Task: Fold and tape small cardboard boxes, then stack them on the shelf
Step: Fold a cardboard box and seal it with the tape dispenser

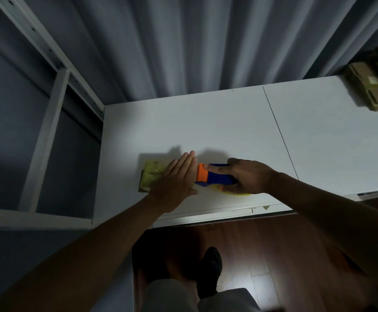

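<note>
A small cardboard box (152, 175) lies on the white table (217, 127), its top covered with shiny tape. My left hand (176, 176) presses flat on the box with straight fingers and hides its right part. Just to the right, my right hand (244, 176) grips a blue and orange tape dispenser (208, 175) with a yellow roll (235, 194) under it. The dispenser's orange end touches the box edge beside my left fingers.
A stack of flat cardboard (372, 86) sits at the table's far right corner. A white metal shelf frame (48, 113) stands to the left. Grey curtains hang behind the table. Wooden floor and my shoe (210, 266) are below the table edge.
</note>
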